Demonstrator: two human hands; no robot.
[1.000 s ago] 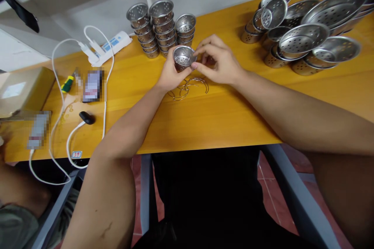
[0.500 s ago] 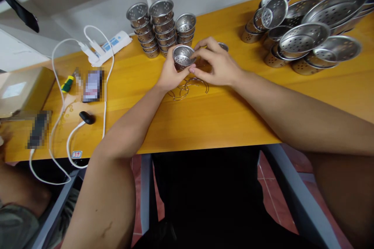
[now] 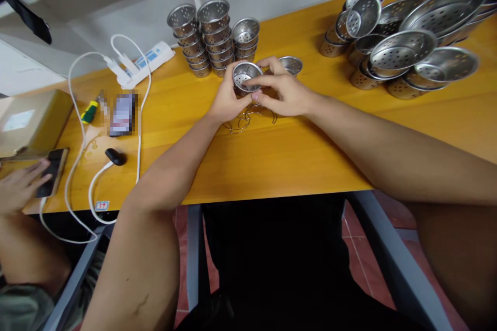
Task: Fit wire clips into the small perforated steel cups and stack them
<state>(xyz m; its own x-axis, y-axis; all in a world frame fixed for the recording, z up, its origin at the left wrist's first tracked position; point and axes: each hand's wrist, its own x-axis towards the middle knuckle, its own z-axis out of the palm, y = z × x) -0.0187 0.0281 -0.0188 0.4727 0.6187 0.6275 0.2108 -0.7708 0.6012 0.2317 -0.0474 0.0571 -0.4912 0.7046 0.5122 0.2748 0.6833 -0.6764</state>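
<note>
A small perforated metal cup (image 3: pixel 241 89) is held upright over the table, its mouth facing me. My left hand (image 3: pixel 227 95) is closed around its left side, with the thumb along the lower front. At the right of the cup, my right hand (image 3: pixel 285 90) has a finger over the rim reaching into the mouth, its thumb outside against the near wall. Several thin wire rings (image 3: pixel 237 128) lie on the table just below the hands, partly hidden by them. Behind my right hand stands another perforated cup (image 3: pixel 292 65), partly covered.
Nested perforated cups (image 3: pixel 215 36) stand in stacks at the back. Larger perforated metal bowls (image 3: pixel 404 51) pile up at right. On the left are a power strip (image 3: pixel 149 64), cables, a screwdriver (image 3: pixel 90 112), a phone (image 3: pixel 123 114), a cardboard box (image 3: pixel 37 119) and another person's hand (image 3: pixel 23 186).
My right finger has moved left, over the rim and into the cup. The cup has shifted slightly right. At left, another person's hand has come onto the dark phone.
</note>
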